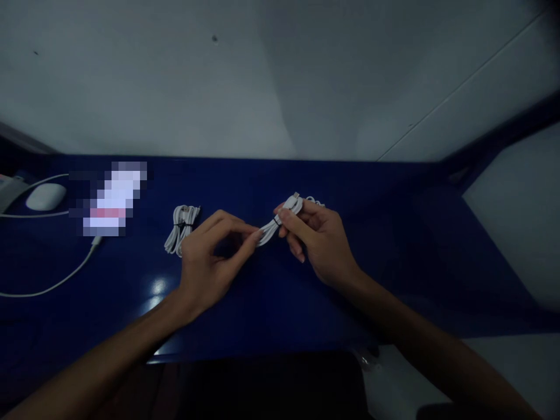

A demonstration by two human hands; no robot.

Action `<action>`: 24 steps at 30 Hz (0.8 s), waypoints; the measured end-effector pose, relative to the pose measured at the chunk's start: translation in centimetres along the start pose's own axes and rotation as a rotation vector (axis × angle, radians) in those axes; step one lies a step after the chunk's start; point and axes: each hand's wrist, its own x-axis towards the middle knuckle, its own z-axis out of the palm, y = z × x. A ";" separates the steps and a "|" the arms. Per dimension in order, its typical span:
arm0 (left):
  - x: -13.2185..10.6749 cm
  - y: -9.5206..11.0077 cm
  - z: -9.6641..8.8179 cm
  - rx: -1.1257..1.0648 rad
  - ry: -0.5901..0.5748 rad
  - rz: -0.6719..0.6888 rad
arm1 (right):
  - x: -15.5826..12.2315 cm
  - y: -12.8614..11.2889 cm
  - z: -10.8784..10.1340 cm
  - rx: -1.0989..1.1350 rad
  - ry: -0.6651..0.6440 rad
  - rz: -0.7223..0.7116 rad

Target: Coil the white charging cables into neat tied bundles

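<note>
A white charging cable [268, 232], folded into a bundle with a dark tie round it, is stretched between my two hands. My left hand [214, 251] pinches the looped end with thumb and fingertips. With thumb and fingers, my right hand [321, 236] grips the other end near the tie, where a plug [292, 201] sticks up. Left of my left hand, partly covered by it, lies a second white cable bundle [177, 227] with a black tie. Behind my right hand a bit of another white cable [315, 201] shows; most of it is hidden.
The blue desk [262, 315] meets a pale wall [196, 93] at its back edge. On the left lie a blurred-out phone-like object [114, 198] with a white cord [74, 271] plugged in, and a white rounded case [46, 197]. A blue-framed panel [520, 216] stands at right.
</note>
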 end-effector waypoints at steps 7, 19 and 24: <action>0.9 -0.7 0.0 -0.716 -0.308 -0.527 | -0.1 0.0 0.1 0.007 -0.019 0.005; 1.4 -2.1 -0.3 -1.116 -0.578 -0.698 | 0.3 -0.6 -0.2 0.061 -0.026 0.015; 1.4 -1.9 -0.5 -1.038 -0.554 -0.738 | 0.1 -0.6 -0.1 0.062 -0.027 0.019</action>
